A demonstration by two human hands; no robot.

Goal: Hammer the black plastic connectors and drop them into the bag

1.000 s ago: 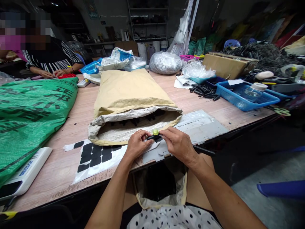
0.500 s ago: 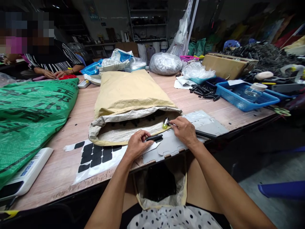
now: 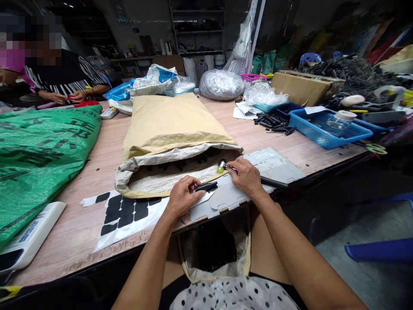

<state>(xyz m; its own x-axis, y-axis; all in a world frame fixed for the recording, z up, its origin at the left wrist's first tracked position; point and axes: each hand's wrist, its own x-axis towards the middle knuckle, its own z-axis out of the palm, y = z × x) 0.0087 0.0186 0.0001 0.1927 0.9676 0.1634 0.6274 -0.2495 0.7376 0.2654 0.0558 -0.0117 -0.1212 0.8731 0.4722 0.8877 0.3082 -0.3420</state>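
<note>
At the far left, a green woven-plastic sack with black characters (image 3: 45,150) lies on the pale wood-grained counter (image 3: 106,142), a white plastic device with blue lettering (image 3: 37,232) partly tucked against it. Next comes a white backing sheet of black rounded-square stickers (image 3: 127,211), its upper edge beside an open-mouthed tan sack with a whitish lining (image 3: 174,125). In front of that mouth, the left hand (image 3: 184,196) pinches a short black cylindrical piece (image 3: 207,187), held low above a flat grey cardboard sheet (image 3: 274,163). To its right, the right hand (image 3: 245,175) is closed around a slim hammer with a yellow-tipped metal head (image 3: 221,166); the head is apart from the black piece, near the sack's lip, and the black handle extends rightward past the hand. Farther right are a heap of thin black parts (image 3: 274,122) and a blue plastic basket (image 3: 308,128).
</note>
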